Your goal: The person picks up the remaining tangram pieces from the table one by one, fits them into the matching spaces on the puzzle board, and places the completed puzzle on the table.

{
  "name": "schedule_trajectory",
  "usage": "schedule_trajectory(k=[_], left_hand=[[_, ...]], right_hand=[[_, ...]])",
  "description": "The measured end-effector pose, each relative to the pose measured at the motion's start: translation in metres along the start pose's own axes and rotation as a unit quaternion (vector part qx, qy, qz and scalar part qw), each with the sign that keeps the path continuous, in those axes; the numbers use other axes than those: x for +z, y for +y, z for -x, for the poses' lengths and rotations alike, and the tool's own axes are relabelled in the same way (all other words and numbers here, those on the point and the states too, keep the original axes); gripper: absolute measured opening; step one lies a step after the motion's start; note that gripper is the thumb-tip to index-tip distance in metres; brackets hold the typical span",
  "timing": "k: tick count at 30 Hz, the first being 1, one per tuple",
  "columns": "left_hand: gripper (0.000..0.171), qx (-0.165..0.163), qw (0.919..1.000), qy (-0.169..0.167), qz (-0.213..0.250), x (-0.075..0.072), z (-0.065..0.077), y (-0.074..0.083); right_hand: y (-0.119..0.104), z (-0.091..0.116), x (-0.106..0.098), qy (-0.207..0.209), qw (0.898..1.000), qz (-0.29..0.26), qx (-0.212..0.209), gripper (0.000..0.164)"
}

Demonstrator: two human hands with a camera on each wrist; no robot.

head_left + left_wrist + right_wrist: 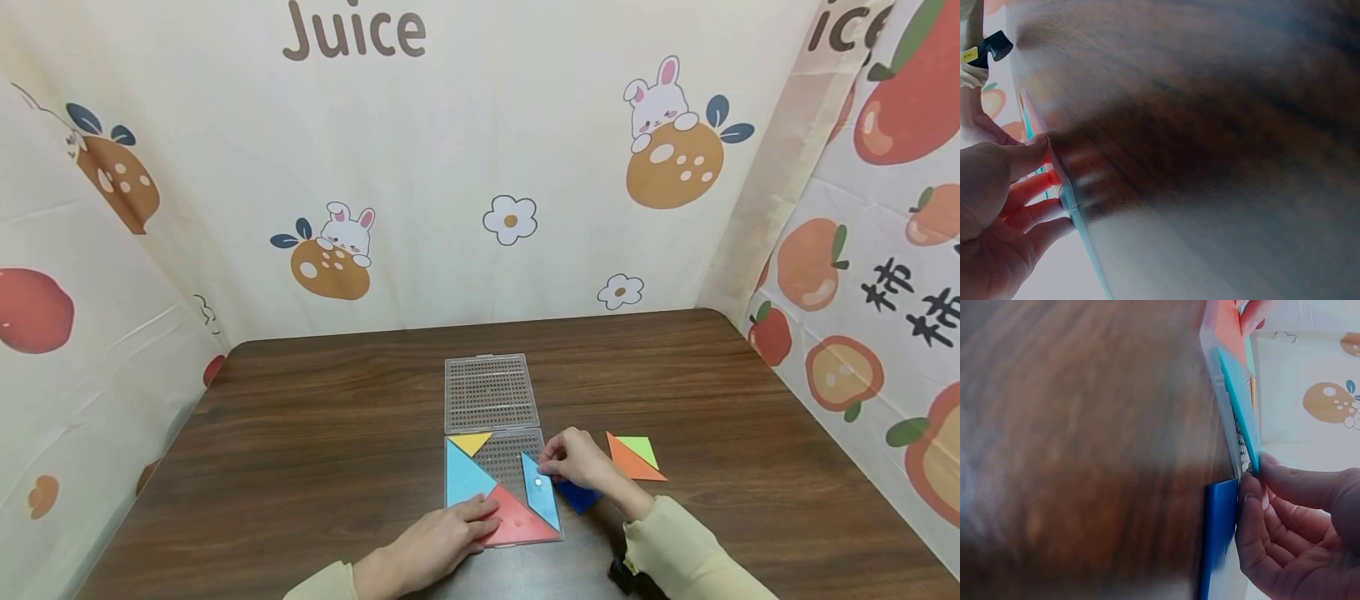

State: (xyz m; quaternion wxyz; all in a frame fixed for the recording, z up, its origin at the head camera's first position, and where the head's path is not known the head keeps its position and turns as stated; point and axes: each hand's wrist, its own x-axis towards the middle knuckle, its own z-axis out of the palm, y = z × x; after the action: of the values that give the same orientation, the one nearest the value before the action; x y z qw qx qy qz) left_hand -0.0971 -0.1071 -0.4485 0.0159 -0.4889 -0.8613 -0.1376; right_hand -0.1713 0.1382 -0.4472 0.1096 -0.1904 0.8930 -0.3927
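Note:
A clear hinged plastic case lies unfolded on the table, its tray (501, 461) holding flat tangram pieces. My right hand (581, 461) pinches the upper end of a light blue parallelogram (538, 498) between thumb and fingers. In the right wrist view the parallelogram (1242, 409) slants, its far end down by the red triangle (1225, 328). Fingers extended, my left hand (438, 540) rests on the tray's lower left corner, touching the red triangle (517, 521). A large light blue triangle (465, 475) and a small yellow triangle (470, 442) lie in the tray.
The case's ridged lid (491, 392) lies flat behind the tray. A dark blue piece (581, 498) is right of the tray, partly under my right hand. Farther right, an orange triangle (628, 463) lies against a green piece (642, 448). Printed curtains (450, 167) enclose the table (322, 433).

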Motion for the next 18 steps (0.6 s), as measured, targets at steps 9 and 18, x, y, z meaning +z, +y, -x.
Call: schedule_trajectory(k=[9, 18], left_hand=[[0.03, 0.002, 1.0, 0.005, -0.006, 0.0015, 0.0003, 0.0003], [0.031, 0.001, 1.0, 0.006, -0.004, 0.0018, 0.0003, -0.0001]], right_hand=[[-0.0039, 0.0026, -0.0022, 0.007, 1.0, 0.018, -0.005, 0.008], [-0.0063, 0.0048, 0.0004, 0.016, 0.998, 0.051, -0.026, 0.013]])
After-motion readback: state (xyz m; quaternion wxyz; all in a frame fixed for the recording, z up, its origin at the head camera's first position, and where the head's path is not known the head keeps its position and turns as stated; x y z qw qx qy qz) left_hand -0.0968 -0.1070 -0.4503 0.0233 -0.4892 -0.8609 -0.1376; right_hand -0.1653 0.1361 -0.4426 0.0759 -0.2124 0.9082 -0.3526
